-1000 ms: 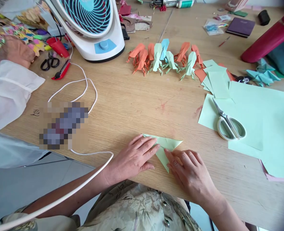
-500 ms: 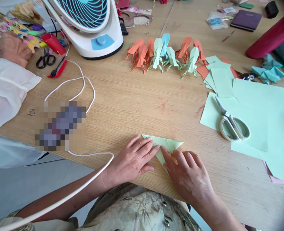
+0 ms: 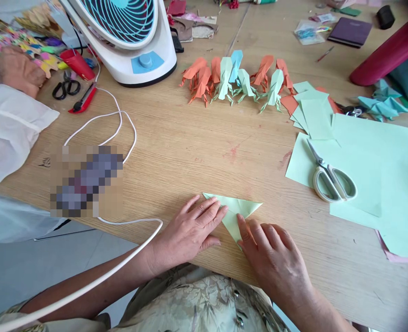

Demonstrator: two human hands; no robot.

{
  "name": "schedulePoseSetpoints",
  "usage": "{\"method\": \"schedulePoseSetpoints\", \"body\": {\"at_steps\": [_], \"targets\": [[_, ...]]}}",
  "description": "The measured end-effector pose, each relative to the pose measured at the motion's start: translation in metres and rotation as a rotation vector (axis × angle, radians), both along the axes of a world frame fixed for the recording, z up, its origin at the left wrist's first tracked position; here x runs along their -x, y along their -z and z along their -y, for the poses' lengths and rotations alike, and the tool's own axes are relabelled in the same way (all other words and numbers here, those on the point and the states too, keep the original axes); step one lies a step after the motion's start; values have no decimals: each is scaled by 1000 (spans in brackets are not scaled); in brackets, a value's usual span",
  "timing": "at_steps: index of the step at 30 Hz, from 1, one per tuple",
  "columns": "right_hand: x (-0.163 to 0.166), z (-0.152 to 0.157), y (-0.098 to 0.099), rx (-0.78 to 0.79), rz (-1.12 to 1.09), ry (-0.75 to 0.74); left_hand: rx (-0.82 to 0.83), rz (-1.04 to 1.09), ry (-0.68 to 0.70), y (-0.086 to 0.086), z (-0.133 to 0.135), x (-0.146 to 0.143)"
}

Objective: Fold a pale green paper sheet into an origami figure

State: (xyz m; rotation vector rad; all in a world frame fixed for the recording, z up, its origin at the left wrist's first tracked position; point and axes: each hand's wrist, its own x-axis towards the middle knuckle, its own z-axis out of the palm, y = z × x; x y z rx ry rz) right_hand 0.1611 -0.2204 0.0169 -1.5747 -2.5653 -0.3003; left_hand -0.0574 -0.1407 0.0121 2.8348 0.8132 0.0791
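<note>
A folded pale green sheet of paper (image 3: pixel 236 207) lies on the wooden table near its front edge. It shows a wide triangular top and a point running down toward me. My left hand (image 3: pixel 193 226) rests flat on its left part, fingers stretched out over the paper. At the lower right edge, my right hand (image 3: pixel 273 249) has its index fingertip on the paper and its thumb by the lower point, with the other fingers curled. The paper's lower tip is partly hidden by my right hand.
Pale green sheets (image 3: pixel 393 184) bear white-handled scissors (image 3: pixel 331 180) at right. Folded paper figures (image 3: pixel 226 78) stand in a row behind. A fan (image 3: pixel 144 64), black scissors (image 3: pixel 66 86) and a red cutter (image 3: pixel 82 99) are at left. A white cable (image 3: pixel 134 221) crosses my left forearm. Another person's sleeve (image 3: pixel 13 124) rests at left.
My right index fingertip has slid right and slightly down, away from my left fingertips, showing more of the paper's middle. My left hand has stayed almost where it was.
</note>
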Motion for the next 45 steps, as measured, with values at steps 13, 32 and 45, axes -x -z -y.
{"method": "schedulePoseSetpoints", "body": {"at_steps": [13,32,45], "targets": [[-5,4,6,-1,-90,-10,22,32,-28,2,-1,1],[-24,10,17,135,-687,180,285,206,-256,-14,-38,-38],[-27,-25,-8,463,-1256,335,973,617,-307,-36,-42,-55]]}}
